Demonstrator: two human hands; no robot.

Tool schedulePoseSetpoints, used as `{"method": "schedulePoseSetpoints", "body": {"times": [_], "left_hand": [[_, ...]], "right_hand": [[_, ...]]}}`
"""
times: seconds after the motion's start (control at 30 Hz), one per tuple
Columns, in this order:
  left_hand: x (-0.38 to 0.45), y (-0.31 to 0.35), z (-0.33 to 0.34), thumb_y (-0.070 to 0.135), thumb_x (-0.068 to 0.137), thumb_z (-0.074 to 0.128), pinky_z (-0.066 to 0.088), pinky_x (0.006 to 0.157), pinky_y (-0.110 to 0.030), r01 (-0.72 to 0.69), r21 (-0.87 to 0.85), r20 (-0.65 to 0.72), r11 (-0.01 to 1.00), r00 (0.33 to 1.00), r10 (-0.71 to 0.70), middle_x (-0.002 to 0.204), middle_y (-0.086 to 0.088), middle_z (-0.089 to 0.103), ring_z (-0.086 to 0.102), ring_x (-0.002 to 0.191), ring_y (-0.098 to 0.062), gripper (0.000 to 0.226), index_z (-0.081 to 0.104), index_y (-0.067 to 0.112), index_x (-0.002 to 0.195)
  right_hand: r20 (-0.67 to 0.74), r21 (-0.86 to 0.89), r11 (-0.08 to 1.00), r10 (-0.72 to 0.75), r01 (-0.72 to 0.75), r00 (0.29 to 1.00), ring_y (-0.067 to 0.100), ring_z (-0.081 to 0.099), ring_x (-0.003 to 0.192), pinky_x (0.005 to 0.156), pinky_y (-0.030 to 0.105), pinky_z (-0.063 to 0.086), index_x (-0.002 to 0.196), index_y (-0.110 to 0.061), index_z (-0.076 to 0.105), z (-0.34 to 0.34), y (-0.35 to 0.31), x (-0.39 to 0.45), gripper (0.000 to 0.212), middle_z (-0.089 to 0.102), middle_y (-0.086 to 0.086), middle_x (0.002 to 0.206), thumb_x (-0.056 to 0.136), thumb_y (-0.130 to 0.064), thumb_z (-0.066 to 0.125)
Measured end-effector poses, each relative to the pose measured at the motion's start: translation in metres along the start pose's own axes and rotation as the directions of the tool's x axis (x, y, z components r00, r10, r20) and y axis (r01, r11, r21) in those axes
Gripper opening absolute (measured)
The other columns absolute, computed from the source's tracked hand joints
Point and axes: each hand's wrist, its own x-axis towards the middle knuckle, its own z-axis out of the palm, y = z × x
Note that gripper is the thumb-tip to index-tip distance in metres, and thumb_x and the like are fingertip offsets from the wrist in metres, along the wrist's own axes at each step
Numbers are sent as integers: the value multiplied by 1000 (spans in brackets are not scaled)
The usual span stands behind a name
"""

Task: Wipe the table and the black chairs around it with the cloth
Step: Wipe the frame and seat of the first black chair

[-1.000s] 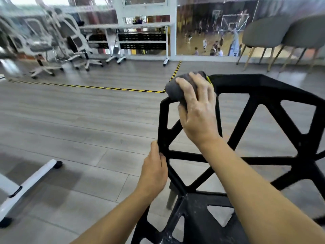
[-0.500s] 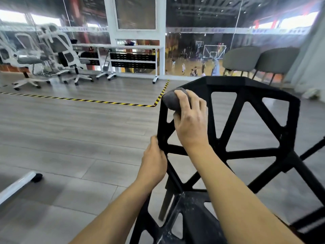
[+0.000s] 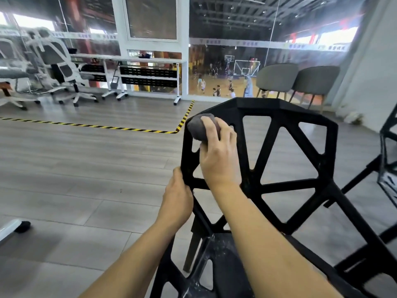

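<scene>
Far off at ten o'clock stand the white office chairs (image 3: 62, 67), well clear of my work. Nearer, at about seven o'clock, my left hand (image 3: 177, 200) is closed around the left upright of the black chair's (image 3: 279, 108) backrest, steadying the frame.

Just right of it and higher, toward twelve o'clock, my right hand (image 3: 217, 155) is curled around the balled grey cloth (image 3: 198, 126), pressing it against the top left corner of the backrest, where the rim bends toward the top rail. The cloth bulges out past my fingertips on the outer side of the frame.

Further right, the open lattice of struts runs across to two o'clock, and the seat (image 3: 223, 265) below my forearms at six o'clock shows pale smears and specks that I judge are not yet wiped. At three o'clock the edge of another black chair (image 3: 388, 136) stands close by.

What could go wrong: the cloth is wadded small, so it may skip the inner faces of the struts. If my left grip loosens while I push, the light frame could slide or tip toward its neighbour. My knuckles could also catch in the triangular gaps.
</scene>
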Motion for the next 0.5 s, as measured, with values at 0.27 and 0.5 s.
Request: {"method": "schedulePoseSetpoints", "body": {"times": [0.27, 0.5], "left_hand": [[-1, -2, -2, 7, 98, 39, 45, 65, -40, -5, 15, -6, 1000, 1000, 5, 96, -3, 62, 59, 86, -30, 27, 38, 26, 118], [2, -5, 3, 4, 98, 36, 38, 60, -37, 0, 23, 0, 1000, 1000, 0, 91, -6, 60, 56, 80, -27, 25, 35, 28, 108]], "right_hand": [[109, 80, 978, -200, 192, 974, 36, 49, 118, 103, 48, 46, 138, -19, 57, -20, 5, -9, 55, 53, 15, 136, 86, -2, 57], [-23, -37, 997, 63, -64, 998, 33, 42, 129, 108, 50, 44, 141, -20, 55, -23, 40, 28, 56, 46, 13, 144, 89, -1, 62]]}}
